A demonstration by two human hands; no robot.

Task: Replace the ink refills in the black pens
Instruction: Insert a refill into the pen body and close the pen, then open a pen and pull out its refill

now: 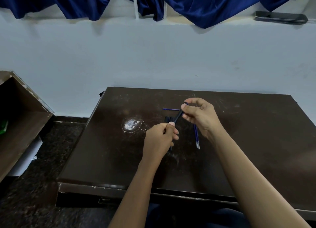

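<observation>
Both hands hold one black pen (177, 117) slanted above the dark brown table (109, 150). My left hand (159, 139) is closed around the pen's lower end. My right hand (199, 115) pinches its upper end between thumb and forefinger. Under the pen lie a few more black pens (168, 119), partly hidden by my hands. Two or three blue refills (196, 137) rest side by side on the table under my right wrist. A single blue refill (171, 109) lies crosswise farther back.
A white scuffed patch (131, 125) marks the table left of my hands. An open brown box (18, 118) stands on the dark floor at the left. A pale wall, blue curtain (205, 5) and a grey tray (280, 17) on the ledge lie beyond the table.
</observation>
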